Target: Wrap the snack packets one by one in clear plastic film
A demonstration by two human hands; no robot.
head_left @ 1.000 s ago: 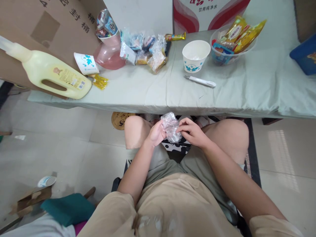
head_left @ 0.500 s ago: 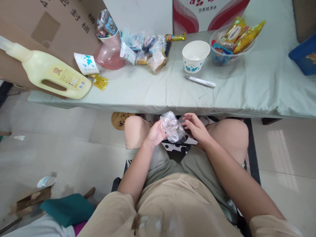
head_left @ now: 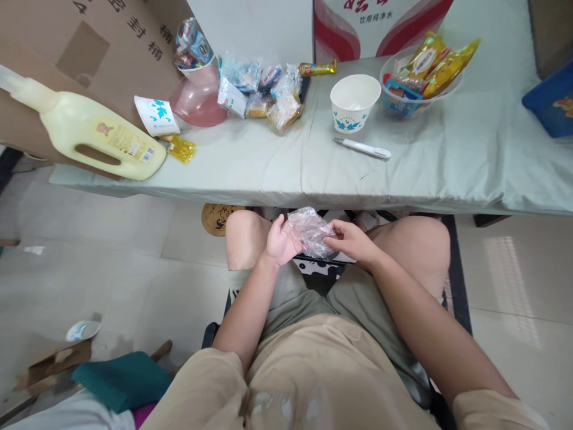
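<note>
A crumpled clear plastic bag (head_left: 310, 230) is between my hands, above my lap and just in front of the table edge. My left hand (head_left: 283, 243) supports it from the left; its thumb points up and its fingers lie under the film, partly showing through. On the other side, my right hand (head_left: 351, 240) pinches the bag's right edge between thumb and fingers. Whether anything is inside the bag, I cannot make out.
On the cloth-covered table (head_left: 250, 170) are a white cutter knife (head_left: 363, 148), a paper cup (head_left: 355, 104), a bowl of snacks (head_left: 421, 83) and a pile of wrapped snacks (head_left: 268, 95). A yellow jug (head_left: 98, 134) lies at the left. Below the table is a black-and-white patterned bin (head_left: 322, 269).
My right hand has moved left and taken hold of the bag's right edge. My left thumb has lifted off the film. The bag looks flatter and more spread out.
</note>
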